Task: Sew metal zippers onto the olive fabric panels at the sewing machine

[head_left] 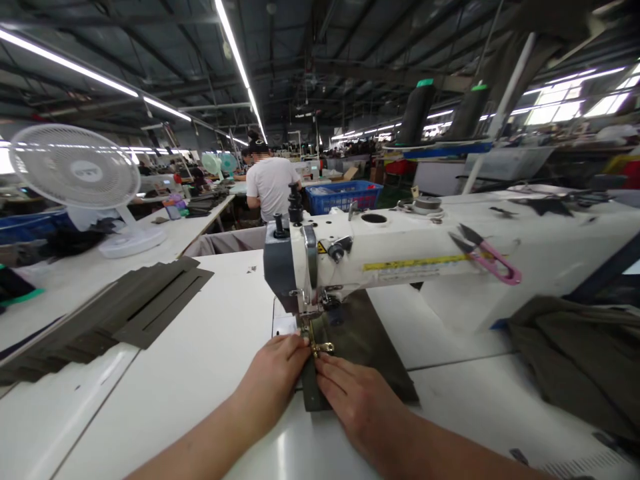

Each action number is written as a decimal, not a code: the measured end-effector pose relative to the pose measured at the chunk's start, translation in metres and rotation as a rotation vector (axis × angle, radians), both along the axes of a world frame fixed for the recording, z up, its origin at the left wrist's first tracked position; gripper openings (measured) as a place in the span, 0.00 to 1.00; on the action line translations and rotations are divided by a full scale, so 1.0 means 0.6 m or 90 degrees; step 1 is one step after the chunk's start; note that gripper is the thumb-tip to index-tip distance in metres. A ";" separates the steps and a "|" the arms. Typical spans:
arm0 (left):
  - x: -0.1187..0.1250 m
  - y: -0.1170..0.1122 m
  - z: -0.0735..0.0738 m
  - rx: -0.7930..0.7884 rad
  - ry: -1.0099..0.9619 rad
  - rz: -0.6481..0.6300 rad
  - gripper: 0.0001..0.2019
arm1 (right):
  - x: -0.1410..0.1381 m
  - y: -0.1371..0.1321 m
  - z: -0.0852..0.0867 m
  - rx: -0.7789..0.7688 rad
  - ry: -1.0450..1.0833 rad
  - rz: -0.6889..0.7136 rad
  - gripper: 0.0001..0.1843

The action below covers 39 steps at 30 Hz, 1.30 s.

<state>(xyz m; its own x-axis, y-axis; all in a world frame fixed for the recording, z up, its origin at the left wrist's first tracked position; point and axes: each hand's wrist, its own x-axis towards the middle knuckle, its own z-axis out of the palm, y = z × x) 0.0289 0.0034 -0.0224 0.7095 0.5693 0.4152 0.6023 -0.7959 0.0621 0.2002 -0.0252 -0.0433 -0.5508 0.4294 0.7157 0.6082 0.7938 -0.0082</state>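
A dark olive fabric piece lies under the head of a white sewing machine. A zipper with a gold-coloured zipper pull runs along it, just in front of the presser foot. My left hand is closed at the left edge of the fabric, fingertips pressed together on it near the foot; its thumb is partly hidden. To the right of the zipper, my right hand lies on the fabric with its fingers stretched out flat, fingertips just below the pull. The needle is too small to make out.
Pink-handled thread snips rest against the machine arm. At left lie stacked olive fabric pieces and a white fan. More dark cloth is bunched at right. Beyond the machine are a person in a white shirt and a blue basket.
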 end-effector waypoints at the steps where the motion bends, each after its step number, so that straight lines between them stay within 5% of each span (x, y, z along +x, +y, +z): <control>1: 0.001 0.003 0.000 -0.005 -0.001 0.006 0.12 | -0.001 0.005 -0.001 -0.006 0.001 0.000 0.18; 6: 0.002 0.009 0.000 -0.038 0.008 0.031 0.10 | -0.001 0.012 0.002 -0.028 0.008 0.005 0.17; 11: 0.003 -0.002 0.010 -0.082 0.051 0.053 0.17 | 0.017 0.002 0.028 -0.233 0.052 0.029 0.13; 17: 0.014 -0.019 0.021 -0.085 0.111 0.133 0.22 | 0.010 0.051 0.033 -0.229 -0.009 -0.223 0.06; 22: 0.018 -0.020 0.014 -0.080 0.094 0.152 0.21 | -0.005 0.081 0.032 -0.251 -0.081 -0.238 0.10; 28: 0.016 -0.014 0.010 -0.070 0.075 0.144 0.18 | -0.006 0.083 0.028 -0.293 -0.038 -0.301 0.06; 39: 0.016 -0.011 0.005 -0.044 0.061 0.101 0.22 | -0.029 0.107 0.026 -0.416 0.016 -0.450 0.14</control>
<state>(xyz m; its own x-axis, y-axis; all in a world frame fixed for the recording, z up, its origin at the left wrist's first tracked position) 0.0384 -0.0030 -0.0197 0.6424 0.7025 0.3062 0.7260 -0.6859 0.0504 0.1830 0.0391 -0.0278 0.0006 0.9742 0.2258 0.9381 0.0777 -0.3376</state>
